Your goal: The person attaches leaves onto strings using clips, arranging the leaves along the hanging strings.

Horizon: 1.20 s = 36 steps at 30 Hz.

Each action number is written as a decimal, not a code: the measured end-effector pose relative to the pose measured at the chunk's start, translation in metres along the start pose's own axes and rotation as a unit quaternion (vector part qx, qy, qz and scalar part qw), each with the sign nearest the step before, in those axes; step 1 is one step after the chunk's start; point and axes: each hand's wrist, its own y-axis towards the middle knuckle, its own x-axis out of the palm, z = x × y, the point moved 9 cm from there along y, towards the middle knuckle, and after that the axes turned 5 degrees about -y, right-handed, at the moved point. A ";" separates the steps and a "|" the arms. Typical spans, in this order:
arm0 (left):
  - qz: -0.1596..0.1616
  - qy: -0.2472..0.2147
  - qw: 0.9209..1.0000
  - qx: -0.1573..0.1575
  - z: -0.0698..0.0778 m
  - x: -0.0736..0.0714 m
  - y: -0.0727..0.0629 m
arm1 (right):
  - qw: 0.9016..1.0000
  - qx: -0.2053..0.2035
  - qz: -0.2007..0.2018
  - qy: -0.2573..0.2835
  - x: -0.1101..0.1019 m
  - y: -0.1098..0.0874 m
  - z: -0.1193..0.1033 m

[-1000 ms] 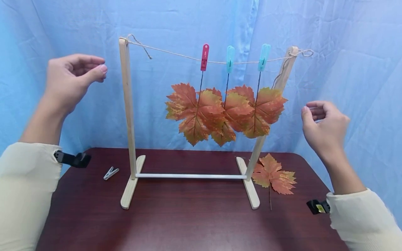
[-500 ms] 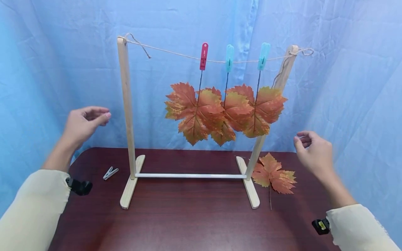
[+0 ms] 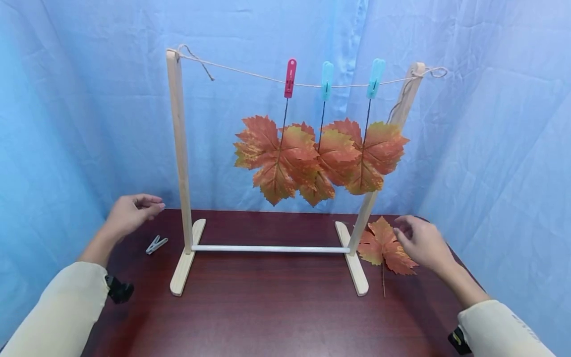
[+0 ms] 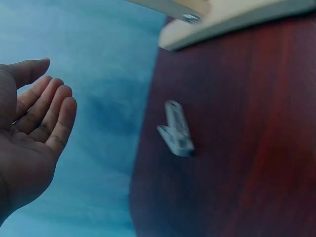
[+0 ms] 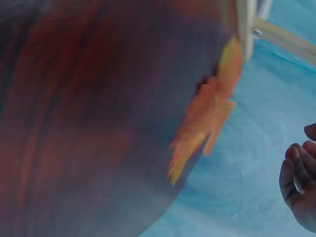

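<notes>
My left hand [image 3: 132, 214] is in the air above a pale grey clothespin [image 3: 156, 245] on the table, fingers loosely bent and holding nothing. The left wrist view shows that clothespin [image 4: 177, 129] lying apart from the hand. On the other side, my right hand [image 3: 421, 241] hovers by an autumn leaf [image 3: 379, 240], overlapping its right edge in the head view. A gap shows between the leaf [image 5: 210, 111] and the right fingers in the right wrist view. Several inches above the table, three similar leaves [image 3: 278, 158] hang from a string by one red clothespin [image 3: 290, 78] and two turquoise clothespins [image 3: 327, 81].
A wooden stand rises mid-table, with a left post [image 3: 179, 148], a right post [image 3: 403, 106] and a white crossbar [image 3: 272, 249] low between its feet. The string [image 3: 250, 74] is tied to both post tops. Blue curtains [image 3: 111, 74] enclose the dark red table [image 3: 267, 307].
Both hands have come down from beside the stand: the left toward the grey clothespin, the right down and inward toward the loose leaf. The hanging leaves and clothespins stay in place.
</notes>
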 end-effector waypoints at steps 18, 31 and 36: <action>-0.096 0.099 0.989 -0.059 -0.057 0.035 -0.013 | 0.961 -0.140 -0.239 0.022 0.063 -0.037 -0.008; -0.098 0.099 0.987 -0.077 -0.071 0.039 -0.017 | 0.951 -0.189 -0.241 0.033 0.078 -0.038 -0.023; -0.098 0.095 0.987 -0.084 -0.073 0.041 -0.017 | 0.945 -0.215 -0.244 0.027 0.082 -0.041 -0.029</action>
